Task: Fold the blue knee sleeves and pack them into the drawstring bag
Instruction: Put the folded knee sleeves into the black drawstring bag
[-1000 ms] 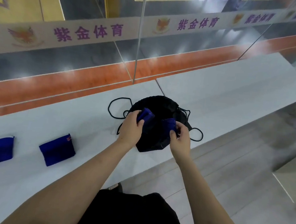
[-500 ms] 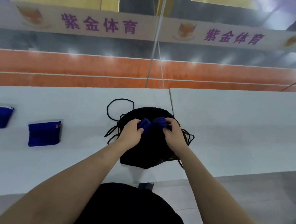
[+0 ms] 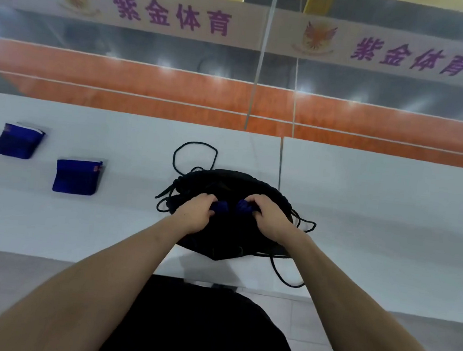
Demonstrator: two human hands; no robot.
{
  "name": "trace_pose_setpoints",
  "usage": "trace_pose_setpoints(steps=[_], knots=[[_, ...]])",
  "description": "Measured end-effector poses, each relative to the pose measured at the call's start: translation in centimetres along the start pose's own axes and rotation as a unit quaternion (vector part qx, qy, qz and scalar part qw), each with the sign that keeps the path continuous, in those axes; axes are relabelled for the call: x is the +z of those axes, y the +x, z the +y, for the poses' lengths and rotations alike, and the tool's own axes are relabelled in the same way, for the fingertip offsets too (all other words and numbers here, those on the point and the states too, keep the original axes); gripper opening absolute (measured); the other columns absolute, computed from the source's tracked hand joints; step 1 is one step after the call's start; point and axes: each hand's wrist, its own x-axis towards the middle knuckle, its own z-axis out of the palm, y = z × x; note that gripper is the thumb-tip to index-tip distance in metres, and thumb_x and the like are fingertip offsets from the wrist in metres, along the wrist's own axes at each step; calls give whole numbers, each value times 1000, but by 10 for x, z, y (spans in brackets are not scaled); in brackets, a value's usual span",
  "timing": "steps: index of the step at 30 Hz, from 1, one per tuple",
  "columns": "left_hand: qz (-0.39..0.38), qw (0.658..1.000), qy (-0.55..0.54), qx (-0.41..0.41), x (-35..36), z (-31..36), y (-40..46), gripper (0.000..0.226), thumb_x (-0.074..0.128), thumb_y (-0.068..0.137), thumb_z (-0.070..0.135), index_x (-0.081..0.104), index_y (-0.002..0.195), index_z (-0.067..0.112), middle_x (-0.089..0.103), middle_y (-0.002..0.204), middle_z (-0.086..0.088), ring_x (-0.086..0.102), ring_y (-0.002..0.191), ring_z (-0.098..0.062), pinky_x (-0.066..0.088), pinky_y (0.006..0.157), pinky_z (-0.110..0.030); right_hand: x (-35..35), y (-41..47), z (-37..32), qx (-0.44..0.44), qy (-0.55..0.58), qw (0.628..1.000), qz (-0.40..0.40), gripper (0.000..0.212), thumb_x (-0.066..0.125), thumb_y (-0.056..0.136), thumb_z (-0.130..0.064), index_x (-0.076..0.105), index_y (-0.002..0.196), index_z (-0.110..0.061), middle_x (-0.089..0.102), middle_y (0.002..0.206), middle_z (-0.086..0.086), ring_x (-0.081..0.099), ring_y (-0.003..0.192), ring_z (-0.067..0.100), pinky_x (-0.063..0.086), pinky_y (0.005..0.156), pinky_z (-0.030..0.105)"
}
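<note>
On the white worktop (image 3: 362, 216), a black bag (image 3: 232, 184) lies with its cords (image 3: 195, 155) looped around it, and both hands press into its mouth. Left hand (image 3: 195, 214) and right hand (image 3: 270, 217) are each clenched on a bunched blue sleeve (image 3: 233, 208) just inside the bag; two more folded sleeves (image 3: 77, 176) (image 3: 18, 140) lie well apart to the left

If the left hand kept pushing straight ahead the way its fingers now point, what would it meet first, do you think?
The left hand already grips a blue knee sleeve at the drawstring bag. Pushed further, it would likely go into the bag's dark interior, though depth is unclear.
</note>
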Motion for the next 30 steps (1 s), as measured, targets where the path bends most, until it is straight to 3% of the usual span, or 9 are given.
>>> trace_pose_setpoints(steps=[7, 15, 18, 23, 27, 30], knots=[[-27, 988, 146, 35, 3, 2, 15, 30, 52, 100, 21, 55, 130, 20, 57, 119, -7, 50, 110, -29, 49, 92, -47, 7, 20, 6, -9, -141, 989, -41, 40, 44, 101, -15, 57, 136, -31, 58, 131, 0, 58, 117, 26, 46, 103, 51], [-8, 993, 114, 25, 13, 10, 22, 39, 59, 94, 12, 57, 132, 22, 50, 104, 1, 62, 98, -22, 54, 85, -37, 19, 27, 14, -1, -219, 975, -36, 51, 46, 99, -12, 49, 148, -26, 59, 134, 8, 55, 123, 34, 48, 100, 48], [-4, 994, 109, 24, 17, 11, 20, 42, 58, 96, 14, 52, 137, 21, 56, 111, -4, 61, 103, -24, 54, 88, -40, 23, 25, 13, 2, -232, 972, -27, 52, 50, 99, -15, 44, 151, -21, 56, 137, 9, 51, 126, 34, 45, 103, 49], [76, 992, 92, 32, 14, 12, 8, 45, 52, 100, 26, 46, 144, 17, 52, 133, -9, 52, 119, -30, 50, 95, -45, 28, 14, 6, -25, -217, 974, 58, 49, 56, 99, -24, 48, 147, -18, 52, 142, 5, 49, 130, 29, 43, 107, 46], [171, 978, 114, 47, 2, 11, -18, 38, 50, 101, 27, 49, 137, 16, 52, 133, -5, 53, 118, -26, 50, 91, -40, 33, 4, -13, -51, -216, 967, 127, 41, 56, 100, -25, 55, 140, -18, 55, 139, 3, 51, 128, 26, 45, 103, 42], [212, 968, 125, 43, -10, -3, -40, 38, 48, 100, 28, 50, 136, 17, 53, 132, -4, 52, 120, -26, 45, 97, -41, 44, -2, -41, -63, -215, 961, 160, 39, 55, 100, -25, 56, 138, -19, 56, 139, 2, 51, 128, 25, 45, 103, 42]])
